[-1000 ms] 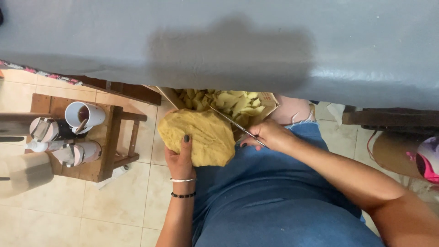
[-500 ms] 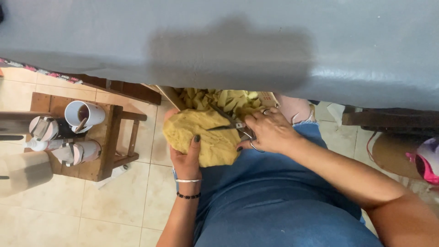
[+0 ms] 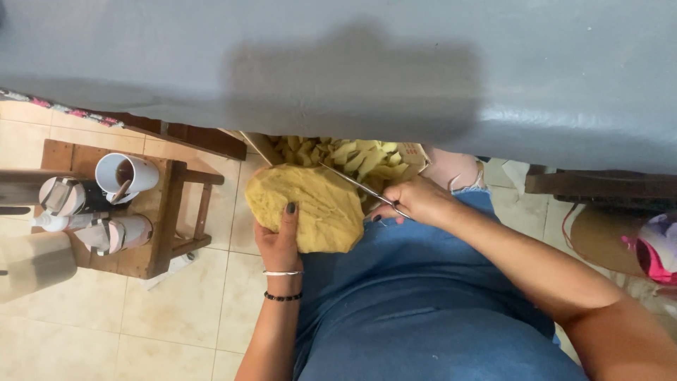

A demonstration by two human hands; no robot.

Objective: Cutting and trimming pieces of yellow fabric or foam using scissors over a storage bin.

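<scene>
A yellow foam slab (image 3: 310, 204) is being clasped by the left hand (image 3: 280, 240), while scissors (image 3: 367, 190), just right of it, are being gripped by the right hand (image 3: 416, 201).

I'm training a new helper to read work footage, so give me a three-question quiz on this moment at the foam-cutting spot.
1. True or false: the left hand rests on the yellow foam piece.
2. What does the right hand hold?
A. a knife
B. scissors
C. a brush
3. Fill in: the cut yellow strips lie in a ____ beyond the foam piece.

Key
1. True: its thumb lies on top of the foam.
2. B: the scissors point their blades up and left over the foam's edge.
3. Box: the cardboard box sits under the grey table edge.
</scene>
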